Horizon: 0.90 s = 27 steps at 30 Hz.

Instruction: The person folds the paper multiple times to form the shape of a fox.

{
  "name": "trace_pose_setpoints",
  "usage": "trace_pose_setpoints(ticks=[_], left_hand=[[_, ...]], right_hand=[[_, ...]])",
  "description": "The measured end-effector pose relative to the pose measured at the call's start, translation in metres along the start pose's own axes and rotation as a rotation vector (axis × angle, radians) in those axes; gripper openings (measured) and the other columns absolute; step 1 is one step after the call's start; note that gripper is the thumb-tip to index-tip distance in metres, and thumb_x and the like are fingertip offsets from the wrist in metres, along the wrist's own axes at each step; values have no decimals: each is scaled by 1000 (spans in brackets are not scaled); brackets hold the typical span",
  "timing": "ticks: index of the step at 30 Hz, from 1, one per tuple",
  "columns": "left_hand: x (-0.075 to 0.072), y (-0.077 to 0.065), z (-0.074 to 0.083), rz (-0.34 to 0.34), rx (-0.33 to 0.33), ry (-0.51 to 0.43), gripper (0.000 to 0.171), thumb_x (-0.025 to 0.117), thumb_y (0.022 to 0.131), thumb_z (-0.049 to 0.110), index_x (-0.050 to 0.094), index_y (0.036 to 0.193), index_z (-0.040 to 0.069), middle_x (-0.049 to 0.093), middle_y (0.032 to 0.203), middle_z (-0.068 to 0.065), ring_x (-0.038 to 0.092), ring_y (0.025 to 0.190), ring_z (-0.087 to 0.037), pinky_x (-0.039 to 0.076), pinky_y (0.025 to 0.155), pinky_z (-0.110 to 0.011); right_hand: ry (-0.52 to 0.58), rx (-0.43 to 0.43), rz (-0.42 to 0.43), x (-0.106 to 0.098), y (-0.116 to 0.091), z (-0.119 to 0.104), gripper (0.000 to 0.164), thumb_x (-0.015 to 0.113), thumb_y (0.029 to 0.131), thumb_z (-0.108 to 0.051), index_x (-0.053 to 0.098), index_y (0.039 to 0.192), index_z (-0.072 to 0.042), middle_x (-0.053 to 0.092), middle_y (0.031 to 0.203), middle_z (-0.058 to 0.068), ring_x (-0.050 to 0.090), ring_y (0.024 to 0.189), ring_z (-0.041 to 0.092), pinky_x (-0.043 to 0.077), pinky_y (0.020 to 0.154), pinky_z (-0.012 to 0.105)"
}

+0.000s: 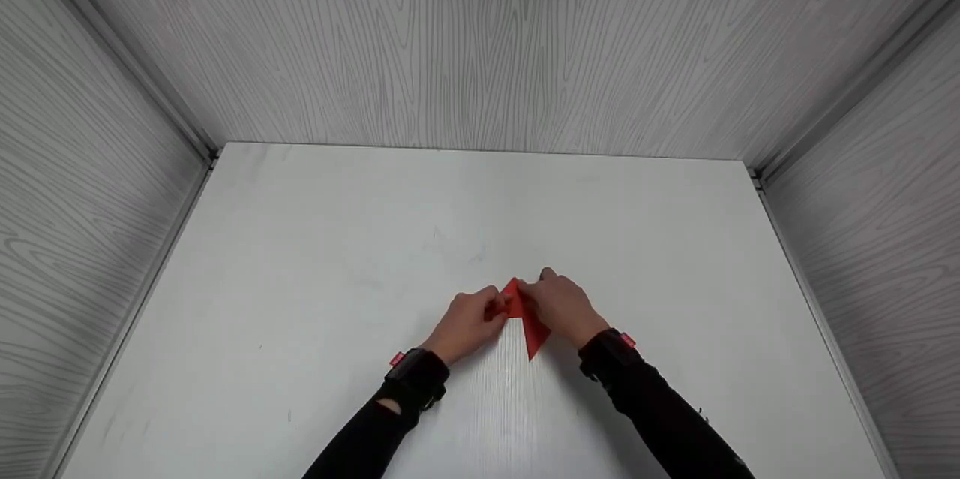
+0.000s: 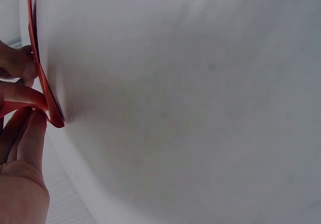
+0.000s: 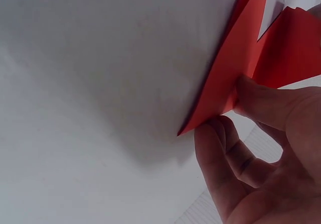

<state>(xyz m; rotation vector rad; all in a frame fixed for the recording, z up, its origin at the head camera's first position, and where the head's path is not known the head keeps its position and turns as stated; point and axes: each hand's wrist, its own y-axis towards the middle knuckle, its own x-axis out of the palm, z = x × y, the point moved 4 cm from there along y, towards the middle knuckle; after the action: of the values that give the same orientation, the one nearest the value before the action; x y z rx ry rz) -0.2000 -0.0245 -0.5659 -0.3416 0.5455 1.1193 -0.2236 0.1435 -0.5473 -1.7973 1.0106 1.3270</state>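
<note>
A piece of folded red paper (image 1: 533, 335) is held between both hands, just above the white table. One pointed flap hangs toward the near side in the head view. My left hand (image 1: 470, 323) pinches the paper's left part with curled fingers. On the other side, my right hand (image 1: 564, 305) grips the paper between thumb and fingertips; the right wrist view shows the thumb pressing the red paper (image 3: 225, 68) near its lower edge. In the left wrist view the paper (image 2: 40, 68) appears nearly edge-on, and the left hand (image 2: 22, 158) partly hides it.
The white tabletop (image 1: 337, 239) spreads around the hands. A grey wood-grain panel (image 1: 480, 43) rises behind it, with similar panels at the left (image 1: 82, 186) and right (image 1: 870, 186). Dark bands (image 1: 420, 374) circle both wrists.
</note>
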Motion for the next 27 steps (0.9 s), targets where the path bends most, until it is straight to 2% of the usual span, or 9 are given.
trace_pose_setpoints(ticks=[4, 16, 22, 27], left_hand=[[3, -1, 0, -26, 28, 43, 8, 68, 98, 10, 65, 105, 10, 62, 84, 3, 52, 77, -13, 47, 73, -26], [7, -3, 4, -82, 53, 133, 14, 70, 99, 11, 65, 112, 9, 59, 83, 1, 53, 77, -15, 49, 75, -27], [9, -4, 7, -86, 107, 195, 12, 68, 99, 10, 64, 110, 9, 57, 79, 2, 50, 73, -14, 47, 70, -26], [12, -5, 6, -79, 112, 251, 11, 69, 99, 12, 62, 107, 10, 56, 77, 3, 51, 71, -13, 47, 69, -24]], right_hand=[[-3, 2, -1, 0, 0, -1, 34, 66, 101, -7, 72, 134, -12, 59, 86, 16, 54, 69, 24, 53, 65, 36], [-20, 12, -13, 1, 1, -1, 36, 65, 100, -4, 71, 134, -13, 59, 87, 15, 56, 71, 25, 52, 66, 36], [-10, 13, -19, 2, 1, 0, 35, 64, 99, 0, 72, 131, -14, 57, 87, 17, 58, 71, 29, 54, 66, 39], [-4, 18, -14, 1, 1, -1, 35, 64, 99, 0, 72, 130, -14, 57, 86, 16, 57, 70, 28, 54, 65, 39]])
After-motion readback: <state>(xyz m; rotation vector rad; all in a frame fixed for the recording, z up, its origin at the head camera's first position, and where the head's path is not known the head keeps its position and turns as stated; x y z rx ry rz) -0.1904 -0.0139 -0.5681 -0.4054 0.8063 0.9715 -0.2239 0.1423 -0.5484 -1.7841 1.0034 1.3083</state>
